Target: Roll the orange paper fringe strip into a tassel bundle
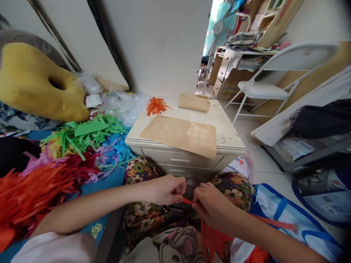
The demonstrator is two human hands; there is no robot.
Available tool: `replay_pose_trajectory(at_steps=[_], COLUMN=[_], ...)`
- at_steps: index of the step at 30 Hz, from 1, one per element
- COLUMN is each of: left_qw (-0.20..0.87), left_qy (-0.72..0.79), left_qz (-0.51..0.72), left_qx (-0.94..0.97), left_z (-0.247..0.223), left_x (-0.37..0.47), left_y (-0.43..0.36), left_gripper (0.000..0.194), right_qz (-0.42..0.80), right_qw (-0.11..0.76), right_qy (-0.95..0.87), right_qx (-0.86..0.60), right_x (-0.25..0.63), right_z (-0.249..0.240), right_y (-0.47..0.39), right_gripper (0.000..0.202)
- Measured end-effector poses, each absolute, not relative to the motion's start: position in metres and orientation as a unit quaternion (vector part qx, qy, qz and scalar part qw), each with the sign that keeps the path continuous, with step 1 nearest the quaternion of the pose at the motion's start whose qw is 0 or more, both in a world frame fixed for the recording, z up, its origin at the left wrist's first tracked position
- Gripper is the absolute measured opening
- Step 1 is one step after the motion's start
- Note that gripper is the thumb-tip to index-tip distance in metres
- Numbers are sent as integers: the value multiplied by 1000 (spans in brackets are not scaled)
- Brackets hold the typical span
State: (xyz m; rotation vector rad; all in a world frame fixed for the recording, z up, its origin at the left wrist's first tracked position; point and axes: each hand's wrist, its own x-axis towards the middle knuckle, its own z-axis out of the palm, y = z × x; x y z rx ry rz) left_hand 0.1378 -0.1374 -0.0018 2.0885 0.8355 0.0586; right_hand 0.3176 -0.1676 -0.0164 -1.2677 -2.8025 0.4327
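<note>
Both hands are pinched on one thin orange-red strip (pixel 187 201) above my lap. My left hand (pixel 168 190) grips one end, fingers curled. A short way along the strip, my right hand (pixel 210 202) closes on it. Under my right forearm hangs an orange-red sheet (pixel 215 239) with cut slits, partly hidden by the arm. A longer orange-red strip (pixel 279 223) sticks out to the right behind that forearm. I cannot tell whether it joins the piece in my fingers.
Ahead stands a small cream cabinet (pixel 230 137) bearing brown paper (pixel 183 133) and orange strips (pixel 157 106). Piles of red-orange strips (pixel 41 190) and green strips (pixel 90 131) lie at left. A blue-edged bag (pixel 290 208) and a white folding chair (pixel 267 89) are on the right.
</note>
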Motion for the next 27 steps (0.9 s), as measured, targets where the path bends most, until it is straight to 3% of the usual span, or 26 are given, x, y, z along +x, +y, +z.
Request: replay_pose_trajectory(at_steps=[4, 7, 12, 16, 19, 22, 24, 27], left_qw=[257, 184, 200, 266, 307, 322, 225, 116], left_qy=[356, 353, 387, 385, 363, 398, 535, 669], left_qz=[-28, -76, -93, -78, -65, -10, 98, 132], left_qx=[898, 914, 895, 880, 878, 859, 809, 722], left_z=[-9, -11, 2, 12, 18, 29, 36, 28], left_x=[133, 129, 107, 92, 83, 53, 18, -37], left_y=[-140, -137, -115, -96, -76, -30, 19, 96], left_gripper=[21, 28, 17, 11, 12, 15, 25, 36], right_qz=[103, 152, 431, 535, 537, 459, 415, 442], right_qw=[-16, 30, 131, 168, 176, 161, 162, 181], right_qy=[-915, -917, -843, -767, -767, -813, -821, -804], right_qx=[-390, -367, -293, -311, -305, -319, -356, -353], right_x=[304, 289, 269, 259, 251, 248, 248, 245], right_z=[-30, -28, -24, -25, -26, -30, -35, -42], right_y=[-149, -132, -107, -86, -70, -60, -57, -54], right_gripper=[11, 11, 16, 9, 10, 11, 10, 11])
